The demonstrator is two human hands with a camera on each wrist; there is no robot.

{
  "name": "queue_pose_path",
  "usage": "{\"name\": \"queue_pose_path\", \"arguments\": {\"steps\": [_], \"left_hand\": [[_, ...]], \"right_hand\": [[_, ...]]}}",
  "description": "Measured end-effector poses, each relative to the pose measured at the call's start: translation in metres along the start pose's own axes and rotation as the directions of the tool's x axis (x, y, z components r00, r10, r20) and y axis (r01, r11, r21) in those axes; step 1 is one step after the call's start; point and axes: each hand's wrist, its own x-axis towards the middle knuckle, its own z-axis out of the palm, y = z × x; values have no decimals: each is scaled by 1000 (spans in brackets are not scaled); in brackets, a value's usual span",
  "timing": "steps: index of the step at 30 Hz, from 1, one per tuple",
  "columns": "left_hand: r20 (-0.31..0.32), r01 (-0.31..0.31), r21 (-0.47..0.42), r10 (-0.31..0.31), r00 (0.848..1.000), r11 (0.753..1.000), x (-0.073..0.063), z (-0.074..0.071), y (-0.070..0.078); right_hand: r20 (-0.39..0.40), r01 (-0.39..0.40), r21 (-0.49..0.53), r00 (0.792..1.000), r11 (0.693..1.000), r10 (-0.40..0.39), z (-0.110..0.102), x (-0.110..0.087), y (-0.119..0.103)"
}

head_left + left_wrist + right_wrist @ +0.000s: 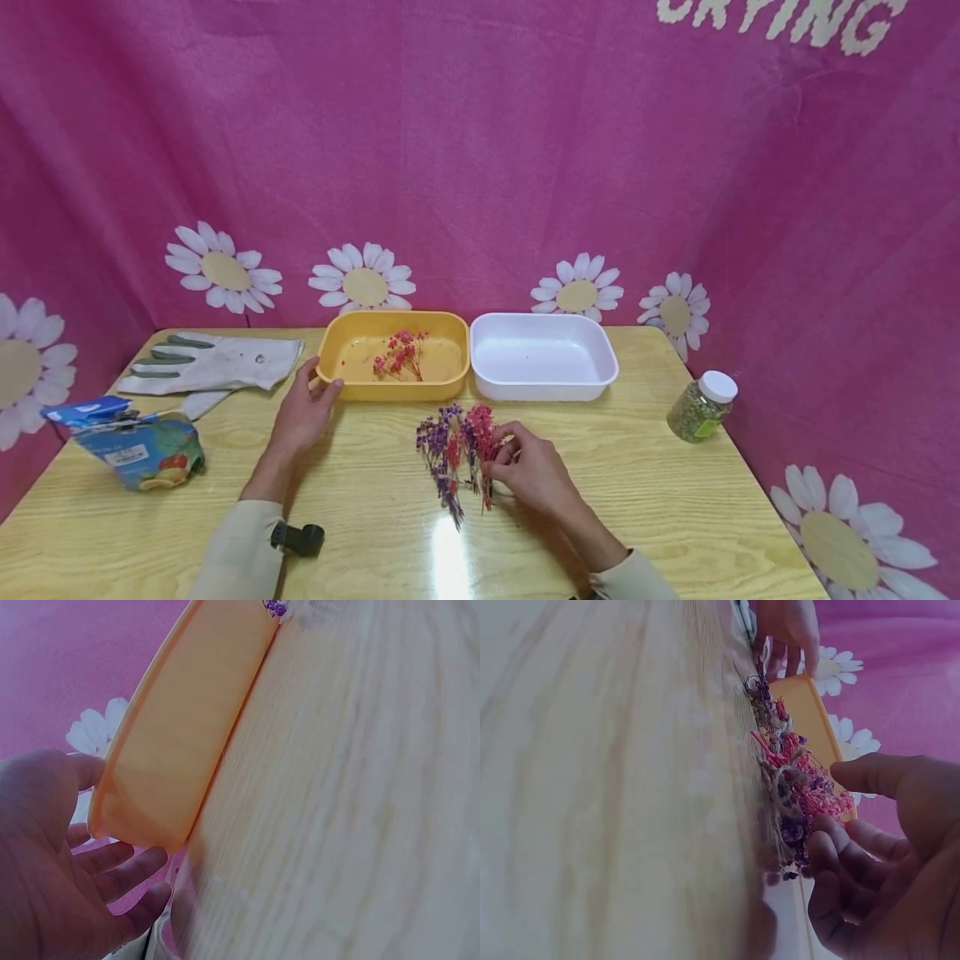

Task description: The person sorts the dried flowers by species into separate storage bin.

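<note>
At the left end of a yellow plastic tub (405, 391), my left hand (303, 417) grips the corner, its thumb over the rim and its fingers along the outer wall. A sprig of pink dried flowers (401, 354) lies inside that tub. In front of the tubs lie small bunches of purple dried flowers (435, 442) and pink dried flowers (482, 429), some tied with twine, as the right wrist view shows. My right hand (536, 471) pinches the right-hand pink bunch from its right side; the exact fingertip contact is partly hidden.
A white plastic tub (543, 390) stands right of the yellow one. Further right is a lidded jar (701, 408) of green dried bits. Pale work gloves (217, 364) and a blue pouch (146, 450) lie on the left. A pink daisy-print curtain (480, 167) hangs behind the table.
</note>
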Motion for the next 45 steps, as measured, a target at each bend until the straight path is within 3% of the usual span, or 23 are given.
{"name": "queue_pose_path", "arguments": {"steps": [10, 19, 30, 36, 45], "left_hand": [[3, 4, -9, -4, 1000, 1000, -2, 0, 1], [9, -2, -22, 2, 1000, 1000, -2, -1, 1], [3, -17, -23, 17, 1000, 1000, 0, 0, -2], [3, -14, -6, 14, 1000, 1000, 0, 0, -2], [9, 11, -17, -11, 1000, 1000, 0, 0, 0]], "right_hand": [[32, 17, -93, 999, 995, -14, 7, 2, 2], [17, -40, -159, 999, 986, 43, 12, 4, 2], [-33, -35, -225, 999, 974, 28, 12, 3, 2], [-58, -64, -169, 997, 984, 55, 9, 3, 2], [-147, -99, 18, 984, 995, 100, 2, 6, 1]]}}
